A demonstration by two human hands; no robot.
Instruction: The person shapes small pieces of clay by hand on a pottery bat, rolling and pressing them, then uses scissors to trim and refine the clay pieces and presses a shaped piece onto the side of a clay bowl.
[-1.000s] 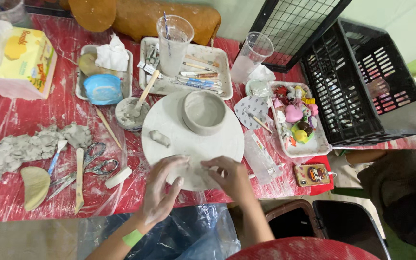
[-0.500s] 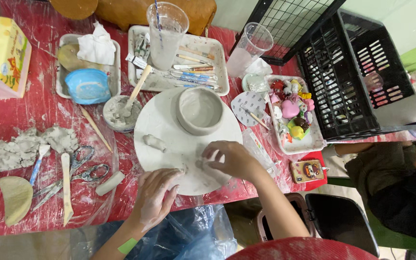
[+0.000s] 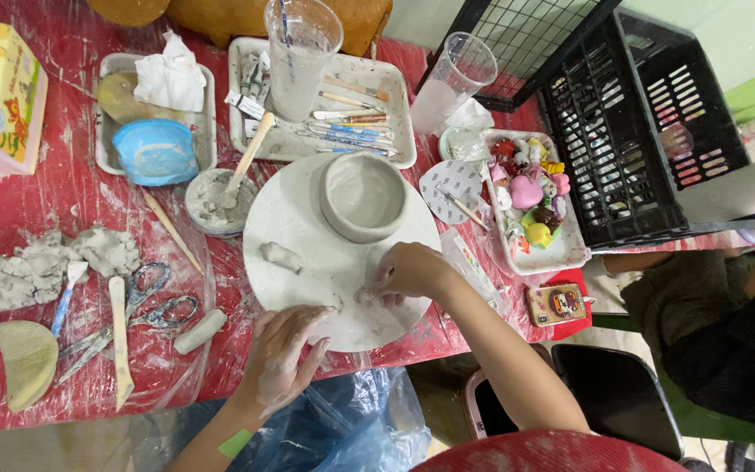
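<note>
A grey clay bowl [image 3: 363,196] stands on a round white board [image 3: 308,253] on the red table. My left hand [image 3: 283,357], smeared with clay, rests flat on the board's near edge with fingers spread. My right hand [image 3: 411,273] lies on the board just in front of the bowl, fingers curled over a small bit of clay [image 3: 363,295]. Another small lump of clay [image 3: 281,256] lies on the board's left part.
Left of the board lie scissors [image 3: 146,306], wooden tools, a clay roll [image 3: 200,331] and a heap of grey clay [image 3: 37,267]. Behind are trays with tools [image 3: 342,122], two plastic cups, a slip pot [image 3: 218,199]. A black crate [image 3: 640,131] and another person [image 3: 727,297] are at right.
My view has shifted lower and closer. My right hand moved up onto the board toward the bowl; my left hand slid down to the board's near edge.
</note>
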